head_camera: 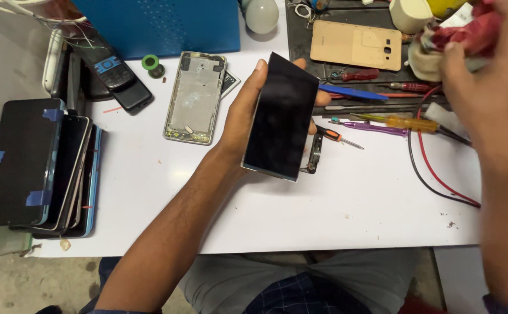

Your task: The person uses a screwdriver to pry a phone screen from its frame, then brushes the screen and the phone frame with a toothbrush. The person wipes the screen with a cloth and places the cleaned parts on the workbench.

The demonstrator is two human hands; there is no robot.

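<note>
My left hand [243,110] grips a black phone screen panel [281,116] by its edges, glass side up, held tilted above the white table [347,203]. My right hand [487,87] is raised at the far right and closes on a crumpled red and white cloth [460,35]. A bare metal phone frame [196,96] lies flat just left of my left hand. A gold phone back cover [356,43] rests on the dark mat behind the panel.
Several stacked phones [38,166] lie at the left edge, with two dark handsets [117,75] behind them. Screwdrivers and pry tools [376,122] spread right of the panel. Red and black wires [434,174] loop at right. A blue box [161,23] and white bulb [261,14] stand at back.
</note>
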